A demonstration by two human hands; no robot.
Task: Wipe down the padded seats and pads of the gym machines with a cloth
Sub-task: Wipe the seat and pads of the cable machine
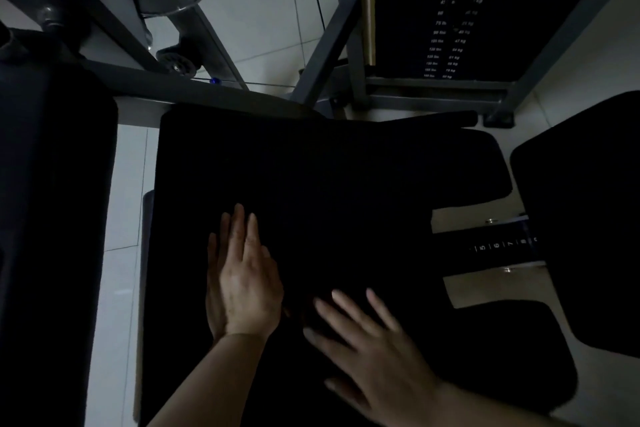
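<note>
Black seat (329,184): fills the middle, under both your hands.
Left hand (244,277): fingers flat, released, on it.
Right hand (374,340): fingers spread, released.
Cloth: too dark to tell.

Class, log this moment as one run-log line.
left hand: flat, open | right hand: flat, open | surface: black seat pad | cloth: cannot tell

The seat pad (311,184) is covered in matt black upholstery, its grain lost in the dim light. The machine frame (325,45) is made of grey painted metal with a dull sheen. The floor (270,10) is laid with pale, smooth, faintly glossy tiles.
</note>
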